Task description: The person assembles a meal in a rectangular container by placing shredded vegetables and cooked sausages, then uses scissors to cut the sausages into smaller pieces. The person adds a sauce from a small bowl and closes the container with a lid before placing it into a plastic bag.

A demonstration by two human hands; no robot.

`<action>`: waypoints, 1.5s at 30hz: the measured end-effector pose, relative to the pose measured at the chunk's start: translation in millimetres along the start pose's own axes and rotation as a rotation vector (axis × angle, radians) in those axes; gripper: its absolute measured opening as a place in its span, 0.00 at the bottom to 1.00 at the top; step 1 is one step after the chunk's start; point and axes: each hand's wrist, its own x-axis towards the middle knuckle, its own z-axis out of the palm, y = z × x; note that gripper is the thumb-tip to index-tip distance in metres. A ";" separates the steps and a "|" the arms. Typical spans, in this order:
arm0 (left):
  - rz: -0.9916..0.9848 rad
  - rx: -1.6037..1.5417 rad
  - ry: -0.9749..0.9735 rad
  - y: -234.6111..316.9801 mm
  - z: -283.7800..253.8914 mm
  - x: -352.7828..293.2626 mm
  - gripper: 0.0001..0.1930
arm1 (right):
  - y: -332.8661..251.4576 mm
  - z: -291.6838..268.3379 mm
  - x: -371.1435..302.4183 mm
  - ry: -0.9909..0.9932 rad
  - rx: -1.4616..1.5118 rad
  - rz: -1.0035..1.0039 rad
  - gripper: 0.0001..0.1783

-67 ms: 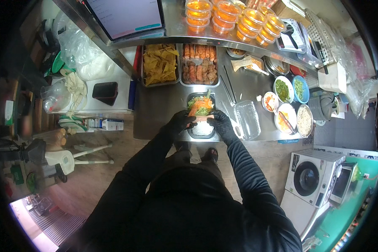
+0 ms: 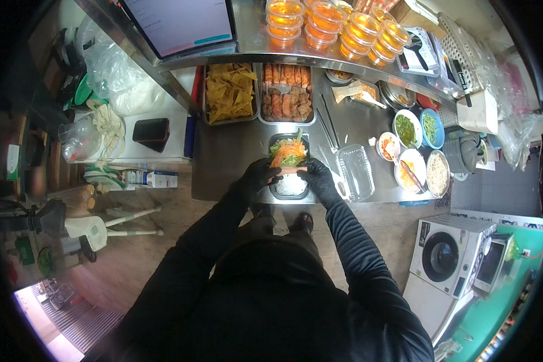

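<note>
A black takeaway tray [image 2: 308, 145] sits at the counter's front edge. Its far part holds shredded vegetables [image 2: 288, 151], green with orange strips, and its near part holds something white [image 2: 290, 184], perhaps noodles. Across the middle lies a pinkish-orange, sausage-like meat roll [image 2: 292, 171]. My left hand [image 2: 258, 175], in a black glove, pinches its left end. My right hand [image 2: 318, 178], gloved the same, closes on the right end. Just right of that hand lies a clear plastic lid [image 2: 356, 172].
Behind the tray stand a pan of yellowish folded pieces [image 2: 230, 93] and a pan of grilled meat [image 2: 287, 90]. Metal tongs [image 2: 329, 123] lie right of them. Bowls of herbs [image 2: 408, 128] and white strands [image 2: 437, 173] stand right. Lidded orange sauce cups [image 2: 326, 24] fill the shelf above.
</note>
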 end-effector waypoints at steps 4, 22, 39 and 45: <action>0.234 0.232 0.101 5.2 10.6 -14.0 0.16 | 0.7 -4.2 1.8 0.052 -0.457 -0.449 0.13; 0.817 0.791 0.297 6.6 21.4 -23.3 0.16 | -14.4 -13.7 5.1 0.123 -0.813 -0.643 0.11; 0.649 1.009 0.146 8.0 26.6 -35.5 0.14 | 9.9 1.9 -7.4 0.156 -0.397 -0.251 0.18; 0.748 0.933 0.026 -2.7 11.1 -27.4 0.14 | 2.1 1.7 -13.4 0.167 -0.461 -0.436 0.16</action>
